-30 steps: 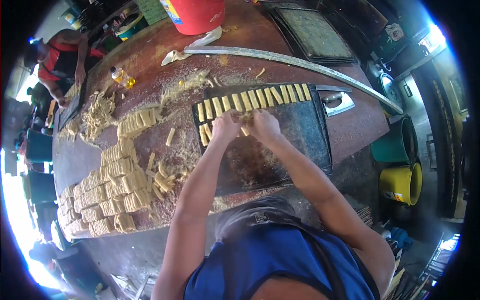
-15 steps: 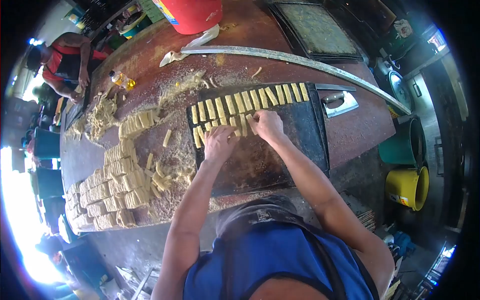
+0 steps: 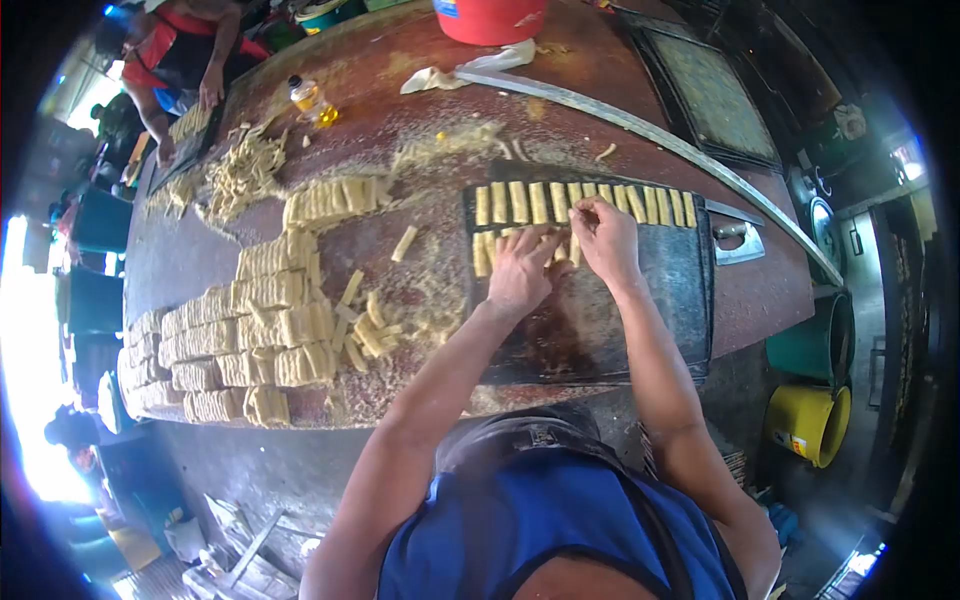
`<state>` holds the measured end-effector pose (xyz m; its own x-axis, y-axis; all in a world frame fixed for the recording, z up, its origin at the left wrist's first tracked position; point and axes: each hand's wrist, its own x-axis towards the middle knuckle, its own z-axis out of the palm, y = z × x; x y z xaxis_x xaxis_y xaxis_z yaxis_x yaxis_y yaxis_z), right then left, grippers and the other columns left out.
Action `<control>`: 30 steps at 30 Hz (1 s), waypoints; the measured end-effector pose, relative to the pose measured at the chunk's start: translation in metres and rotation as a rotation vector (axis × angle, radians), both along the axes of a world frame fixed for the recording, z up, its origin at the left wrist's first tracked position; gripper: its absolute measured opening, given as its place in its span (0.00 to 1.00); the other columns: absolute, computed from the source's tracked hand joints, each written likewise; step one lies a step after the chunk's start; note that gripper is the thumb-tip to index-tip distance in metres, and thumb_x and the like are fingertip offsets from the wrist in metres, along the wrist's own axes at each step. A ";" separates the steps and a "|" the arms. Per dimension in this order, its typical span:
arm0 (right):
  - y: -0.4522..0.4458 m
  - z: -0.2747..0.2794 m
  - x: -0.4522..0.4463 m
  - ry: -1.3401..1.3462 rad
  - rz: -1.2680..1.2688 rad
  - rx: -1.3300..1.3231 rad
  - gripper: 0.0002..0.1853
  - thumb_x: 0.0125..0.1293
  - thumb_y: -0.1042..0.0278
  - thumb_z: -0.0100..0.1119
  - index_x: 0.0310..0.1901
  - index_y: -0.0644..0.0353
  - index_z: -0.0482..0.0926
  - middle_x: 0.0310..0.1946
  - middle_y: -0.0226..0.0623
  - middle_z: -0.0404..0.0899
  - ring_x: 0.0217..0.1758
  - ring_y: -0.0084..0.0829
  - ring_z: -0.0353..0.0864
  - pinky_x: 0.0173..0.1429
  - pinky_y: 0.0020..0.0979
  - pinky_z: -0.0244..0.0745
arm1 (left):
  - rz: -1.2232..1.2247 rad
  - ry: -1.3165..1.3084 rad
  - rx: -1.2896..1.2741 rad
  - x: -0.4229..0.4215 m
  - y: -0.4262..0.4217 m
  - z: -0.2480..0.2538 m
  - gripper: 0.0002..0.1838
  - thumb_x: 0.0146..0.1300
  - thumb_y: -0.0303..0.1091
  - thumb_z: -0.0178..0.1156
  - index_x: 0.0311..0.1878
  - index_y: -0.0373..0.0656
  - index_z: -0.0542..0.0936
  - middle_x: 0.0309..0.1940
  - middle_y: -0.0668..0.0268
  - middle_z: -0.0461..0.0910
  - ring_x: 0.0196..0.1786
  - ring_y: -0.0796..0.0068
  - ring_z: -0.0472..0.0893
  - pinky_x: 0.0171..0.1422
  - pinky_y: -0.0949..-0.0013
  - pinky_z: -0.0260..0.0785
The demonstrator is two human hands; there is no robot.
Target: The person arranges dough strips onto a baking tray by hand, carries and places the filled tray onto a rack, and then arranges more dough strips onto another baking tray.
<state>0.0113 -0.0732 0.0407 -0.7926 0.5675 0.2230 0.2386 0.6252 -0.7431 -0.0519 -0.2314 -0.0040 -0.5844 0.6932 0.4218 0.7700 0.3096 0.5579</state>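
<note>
Short pale dough strips (image 3: 537,203) lie in two rows on a black baking tray (image 3: 640,320). My left hand (image 3: 522,270) is over the second row, its bent fingers and thumb closed around strips there; the hand covers part of that row. To its right, my right hand (image 3: 610,240) pinches at the lower end of a strip in the far row, thumb and fingertips together. Strips of the second row (image 3: 482,254) show on the left of my left hand, and others between the two hands.
Stacked dough strips (image 3: 275,295) and loose scraps (image 3: 245,165) cover the table's left side. Beyond the tray are a long metal bar (image 3: 640,125), a cleaver (image 3: 738,243), an oil bottle (image 3: 312,100) and a red bucket (image 3: 490,18). A co-worker (image 3: 185,60) works at the far left.
My view has turned left, so the tray sits farther right in it. My right hand has moved from the second row up to the far row. My left hand stays over the second row.
</note>
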 end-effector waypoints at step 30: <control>-0.267 -0.058 -0.113 -0.398 0.799 0.142 0.12 0.66 0.74 0.53 0.47 0.69 0.82 0.47 0.51 0.84 0.47 0.45 0.87 0.51 0.41 0.83 | 0.813 -0.833 0.344 -0.066 -0.273 0.011 0.19 0.65 0.30 0.67 0.57 0.37 0.79 0.47 0.60 0.82 0.44 0.68 0.83 0.52 0.63 0.81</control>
